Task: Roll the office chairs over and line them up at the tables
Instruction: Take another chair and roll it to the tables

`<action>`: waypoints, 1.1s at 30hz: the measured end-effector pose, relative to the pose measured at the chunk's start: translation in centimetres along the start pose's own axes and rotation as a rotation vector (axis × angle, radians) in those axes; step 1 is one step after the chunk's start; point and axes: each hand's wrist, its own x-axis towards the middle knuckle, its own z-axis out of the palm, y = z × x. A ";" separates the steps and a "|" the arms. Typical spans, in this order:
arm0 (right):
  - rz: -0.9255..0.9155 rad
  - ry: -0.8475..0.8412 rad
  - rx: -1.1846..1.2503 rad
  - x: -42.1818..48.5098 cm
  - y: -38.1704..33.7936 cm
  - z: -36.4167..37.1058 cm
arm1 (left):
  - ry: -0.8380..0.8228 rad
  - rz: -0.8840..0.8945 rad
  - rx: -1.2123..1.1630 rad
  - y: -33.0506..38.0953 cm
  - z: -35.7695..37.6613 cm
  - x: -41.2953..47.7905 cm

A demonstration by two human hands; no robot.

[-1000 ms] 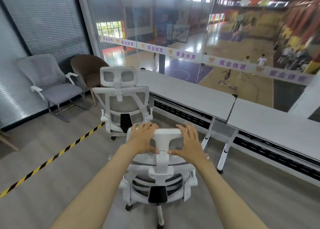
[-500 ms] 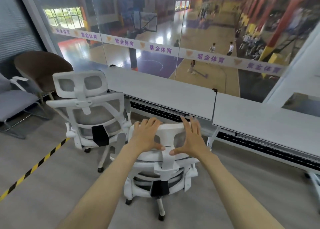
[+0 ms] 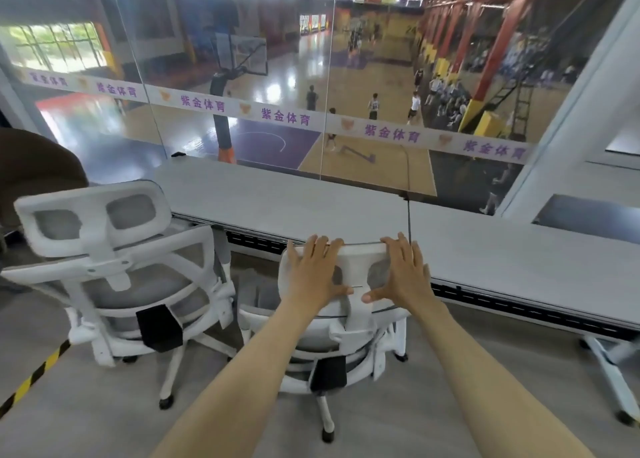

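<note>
White mesh office chair (image 3: 358, 322) at 6 o'clock, rolled nearer since half a second ago, headrest (image 3: 360, 256) now reaching the edge of the grey counter (image 3: 277, 201) at 12 o'clock. Left hand (image 3: 317, 277) and right hand (image 3: 403, 274) laid flat on that headrest as before, fingers straight over its top, thumbs inward, pressing, not clasping. Second office chair (image 3: 114, 284) just beside at 9 o'clock, looming closer than earlier.

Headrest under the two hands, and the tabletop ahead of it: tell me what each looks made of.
Headrest: white moulded plastic frame, smooth with a slight sheen, around grey panels that look like mesh fabric. Tabletop: pale grey, matte, faintly grained, probably laminate over board; its core is not visible.
</note>
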 end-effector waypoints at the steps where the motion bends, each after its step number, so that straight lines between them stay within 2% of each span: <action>1: 0.030 0.008 0.012 0.7 -0.1 0.2 | -0.010 -0.005 -0.010 -0.3 0.2 0.6; 8: 0.243 0.111 0.344 0.7 1.0 5.0 | -0.082 0.123 -0.170 -3.7 1.0 3.6; 13: 0.253 -0.044 0.412 -0.5 1.5 7.7 | -0.367 0.161 -0.153 -4.9 2.3 2.9; 15: 0.227 -0.097 0.363 -1.1 1.7 7.8 | -0.394 0.185 -0.162 -5.3 2.9 1.7; 18: 0.169 -0.152 0.241 -2.5 1.6 6.6 | -0.308 0.172 -0.213 -5.3 2.7 0.2; 23: 0.099 -0.075 0.011 -4.0 1.4 4.1 | -0.171 0.160 -0.156 -4.9 1.6 -1.6; 33: 0.009 -0.075 -0.124 -9.3 0.9 2.1 | -0.229 0.109 -0.055 -3.6 0.3 -7.2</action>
